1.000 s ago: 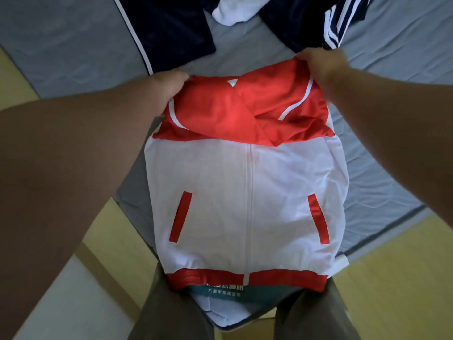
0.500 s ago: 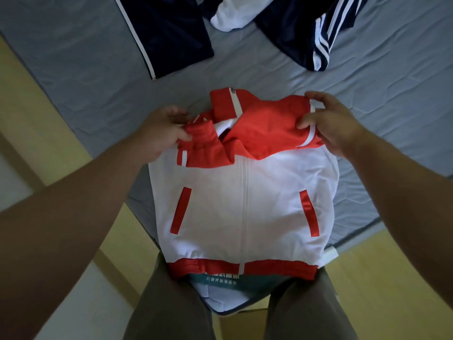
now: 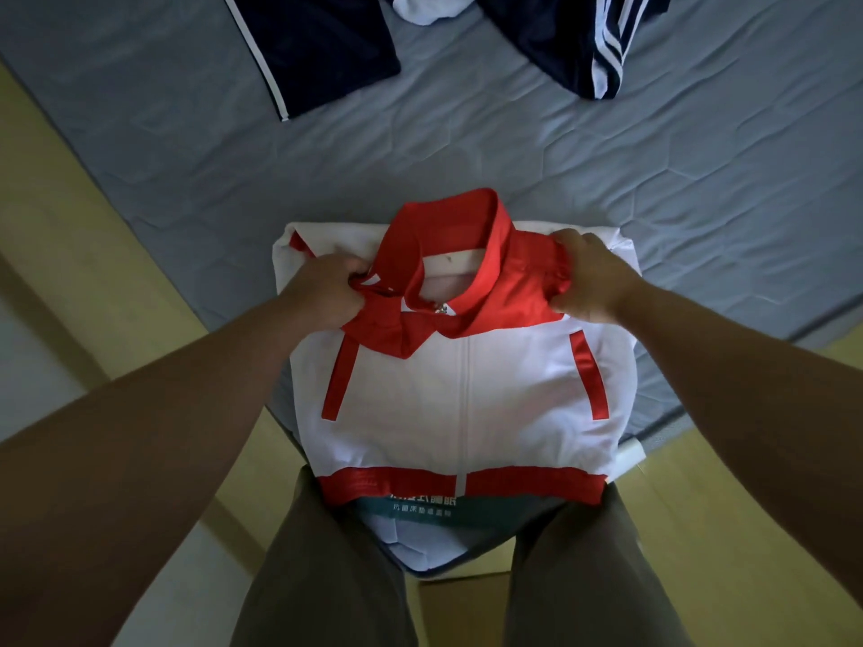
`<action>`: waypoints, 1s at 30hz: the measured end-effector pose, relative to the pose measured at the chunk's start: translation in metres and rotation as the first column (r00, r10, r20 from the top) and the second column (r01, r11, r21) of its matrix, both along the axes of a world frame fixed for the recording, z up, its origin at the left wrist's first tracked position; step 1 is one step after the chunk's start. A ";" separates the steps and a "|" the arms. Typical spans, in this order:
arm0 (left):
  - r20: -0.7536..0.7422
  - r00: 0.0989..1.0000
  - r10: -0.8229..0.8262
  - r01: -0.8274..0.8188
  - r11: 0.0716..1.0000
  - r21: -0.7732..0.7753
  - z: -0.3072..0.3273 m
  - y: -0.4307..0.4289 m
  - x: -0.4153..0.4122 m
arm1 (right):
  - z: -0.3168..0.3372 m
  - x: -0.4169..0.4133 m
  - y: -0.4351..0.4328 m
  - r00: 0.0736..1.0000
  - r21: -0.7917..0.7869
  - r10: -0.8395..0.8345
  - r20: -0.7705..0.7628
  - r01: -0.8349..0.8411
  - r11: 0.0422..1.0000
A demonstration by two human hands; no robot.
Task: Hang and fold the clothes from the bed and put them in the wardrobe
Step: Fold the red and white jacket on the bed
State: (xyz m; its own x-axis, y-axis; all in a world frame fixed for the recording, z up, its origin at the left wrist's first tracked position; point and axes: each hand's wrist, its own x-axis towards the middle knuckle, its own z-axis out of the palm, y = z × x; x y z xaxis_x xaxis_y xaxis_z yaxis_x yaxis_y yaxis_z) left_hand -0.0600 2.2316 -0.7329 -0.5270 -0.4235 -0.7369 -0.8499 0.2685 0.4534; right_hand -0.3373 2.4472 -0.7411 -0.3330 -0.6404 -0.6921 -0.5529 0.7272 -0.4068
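A white zip jacket (image 3: 467, 394) with red collar, red shoulders, red pocket stripes and a red hem lies front up on the near corner of the grey bed (image 3: 467, 151). Its sleeves are tucked underneath. My left hand (image 3: 324, 289) pinches the red fabric at the left shoulder beside the collar. The red fabric at the right shoulder is bunched in the grip of my right hand (image 3: 590, 277). The red collar stands up between my hands.
At the far side of the bed lie a dark navy garment with a white stripe (image 3: 308, 44), a white garment (image 3: 429, 7) and a navy piece with three white stripes (image 3: 579, 44). Yellow wooden floor (image 3: 93, 254) shows left and right of the bed corner. My legs stand at the bed's corner.
Both hands have brought the red top part down toward me, so the jacket is now folded shorter with the collar upright. The hands still hold the shoulders.
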 end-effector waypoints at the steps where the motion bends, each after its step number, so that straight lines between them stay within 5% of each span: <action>1: 0.013 1.000 -0.001 0.001 1.000 -0.004 -0.002 -0.001 0.000 | -0.001 0.002 0.000 1.000 0.002 0.004 -0.016 -0.004 1.000; 14: 0.032 0.998 -0.055 0.053 0.996 0.067 0.004 0.000 -0.009 | 0.016 0.006 -0.013 0.893 0.129 -0.358 0.273 0.335 0.933; 21: -0.094 0.964 -0.250 0.250 0.968 -0.010 0.013 0.033 0.011 | 0.024 0.021 0.015 0.912 0.074 -0.258 0.319 0.248 0.966; 25: -0.125 0.934 -0.334 0.258 0.875 -0.411 0.016 0.060 0.034 | 0.023 0.045 0.048 0.990 -0.110 -0.118 0.076 0.126 0.986; 28: -0.083 0.983 -0.161 0.101 0.868 -0.486 0.015 0.082 0.049 | 0.022 0.066 0.070 0.977 -0.238 -0.056 -0.205 0.006 0.971; 30: -0.052 0.988 -0.146 0.103 0.868 -0.486 0.014 0.096 0.059 | 0.023 0.077 0.079 0.969 -0.228 -0.051 -0.242 -0.005 0.974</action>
State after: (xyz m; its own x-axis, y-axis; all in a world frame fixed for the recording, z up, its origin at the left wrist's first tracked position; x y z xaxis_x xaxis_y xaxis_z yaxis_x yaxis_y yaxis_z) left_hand -0.0008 2.3278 -0.7188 -0.6494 -0.6403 -0.4102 -0.7595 0.5724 0.3091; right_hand -0.2603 2.5263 -0.7180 -0.4903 -0.7604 -0.4260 -0.6403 0.6458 -0.4158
